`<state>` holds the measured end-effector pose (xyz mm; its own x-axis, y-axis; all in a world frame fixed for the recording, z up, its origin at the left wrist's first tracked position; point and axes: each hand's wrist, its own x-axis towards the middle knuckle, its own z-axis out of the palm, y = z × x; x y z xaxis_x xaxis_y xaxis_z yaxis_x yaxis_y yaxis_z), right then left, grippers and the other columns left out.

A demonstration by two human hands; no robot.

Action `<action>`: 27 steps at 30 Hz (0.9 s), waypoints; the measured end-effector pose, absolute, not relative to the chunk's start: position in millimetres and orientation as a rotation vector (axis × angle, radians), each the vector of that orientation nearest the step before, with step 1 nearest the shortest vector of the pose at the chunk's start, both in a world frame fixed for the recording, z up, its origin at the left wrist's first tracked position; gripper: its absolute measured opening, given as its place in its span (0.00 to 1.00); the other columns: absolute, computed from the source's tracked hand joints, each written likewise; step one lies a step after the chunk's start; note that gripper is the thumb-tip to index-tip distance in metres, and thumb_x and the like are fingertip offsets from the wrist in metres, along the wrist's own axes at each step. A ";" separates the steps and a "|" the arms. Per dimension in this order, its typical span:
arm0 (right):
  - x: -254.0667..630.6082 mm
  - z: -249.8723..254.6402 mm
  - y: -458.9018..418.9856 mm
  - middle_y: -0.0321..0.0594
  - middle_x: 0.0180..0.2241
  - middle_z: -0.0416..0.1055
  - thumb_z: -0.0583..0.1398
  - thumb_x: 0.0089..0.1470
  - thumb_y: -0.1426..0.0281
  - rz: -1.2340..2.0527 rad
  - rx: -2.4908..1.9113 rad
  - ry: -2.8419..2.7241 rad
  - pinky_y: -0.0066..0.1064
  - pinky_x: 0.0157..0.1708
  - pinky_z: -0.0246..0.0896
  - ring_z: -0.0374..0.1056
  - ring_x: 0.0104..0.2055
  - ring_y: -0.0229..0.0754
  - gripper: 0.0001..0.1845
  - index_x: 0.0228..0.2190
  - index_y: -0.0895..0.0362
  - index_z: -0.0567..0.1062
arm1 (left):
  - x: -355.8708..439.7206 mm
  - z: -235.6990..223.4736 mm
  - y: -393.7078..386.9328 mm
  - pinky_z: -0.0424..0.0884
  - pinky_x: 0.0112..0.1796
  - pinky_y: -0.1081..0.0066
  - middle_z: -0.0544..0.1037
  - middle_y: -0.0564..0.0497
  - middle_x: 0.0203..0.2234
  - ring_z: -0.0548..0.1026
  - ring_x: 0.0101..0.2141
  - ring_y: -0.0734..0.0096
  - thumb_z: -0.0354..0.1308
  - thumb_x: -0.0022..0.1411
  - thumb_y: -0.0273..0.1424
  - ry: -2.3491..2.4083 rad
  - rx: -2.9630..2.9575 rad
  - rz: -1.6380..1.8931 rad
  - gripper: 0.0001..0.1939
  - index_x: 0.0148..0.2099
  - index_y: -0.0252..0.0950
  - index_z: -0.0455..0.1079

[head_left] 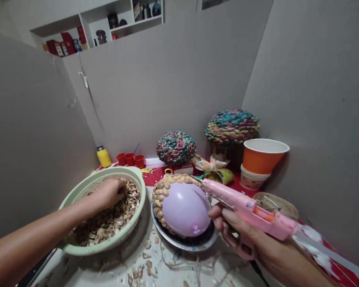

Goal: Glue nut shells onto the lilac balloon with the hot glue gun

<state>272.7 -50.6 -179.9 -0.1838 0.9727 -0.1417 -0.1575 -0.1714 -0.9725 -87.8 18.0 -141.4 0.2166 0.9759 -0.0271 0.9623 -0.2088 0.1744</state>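
Balloon: smooth, taut and lilac, an egg-shaped balloon (185, 209) with its knot toward me, sitting in a round, shiny metal bowl (194, 248).
Shell crust: bumpy tan peanut shells (159, 199) packed close along the balloon's left side and over its top.
Basket: left of the balloon, a pale green plastic basket (92, 249) with meshed walls, heaped with dry, curled loose shells (119, 217).
Left hand: the left hand (112, 192) is down in that heap, left of the balloon, fingers bent; the tips are buried, so I can't tell if they pinch a shell.
Right hand: just right of the balloon, the right hand (242, 231) has its fingers wrapped round the handle of a glossy pink glue gun (236, 195).
Nozzle: a slim metal tip by the balloon's upper edge; whether it touches, I can't say.
Domes: behind the balloon, two knobbly painted domes, a small one (176, 147) and a wider one (231, 126).
Tub: right and behind the balloon, a smooth orange tub (260, 163) flaring upward.
Table: before the balloon, a pale surface (167, 275) strewn with shell scraps and stringy loops.
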 end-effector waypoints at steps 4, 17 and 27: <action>271.2 -182.8 -50.8 0.43 0.29 0.75 0.68 0.44 0.48 1.519 -1.104 -1.139 0.22 0.19 0.56 0.68 0.29 0.39 0.26 0.36 0.56 0.79 | -84.4 -133.3 15.9 0.72 0.36 0.63 0.76 0.51 0.32 0.75 0.33 0.66 0.61 0.60 0.33 1.769 2.174 0.341 0.08 0.36 0.33 0.70; 252.9 -162.8 -78.8 0.33 0.25 0.62 0.64 0.52 0.53 1.417 -0.831 -1.432 0.24 0.18 0.47 0.51 0.21 0.31 0.20 0.34 0.58 0.72 | 27.9 -117.4 -68.8 0.67 0.24 0.74 0.73 0.54 0.20 0.71 0.20 0.75 0.71 0.48 0.36 0.960 1.273 0.767 0.15 0.31 0.34 0.69; 245.8 -144.6 -86.4 0.29 0.21 0.56 0.62 0.54 0.53 1.354 -0.657 -1.513 0.24 0.20 0.49 0.49 0.21 0.32 0.20 0.26 0.57 0.67 | 71.1 -130.3 -75.2 0.62 0.24 0.77 0.70 0.57 0.18 0.66 0.20 0.79 0.73 0.45 0.40 0.873 1.293 0.864 0.19 0.29 0.34 0.68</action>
<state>245.8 -86.4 -144.6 -0.3883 0.8713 0.3000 -0.2016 0.2374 -0.9503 71.1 -75.2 -130.3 0.4253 0.9035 -0.0533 -0.0438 0.0793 0.9959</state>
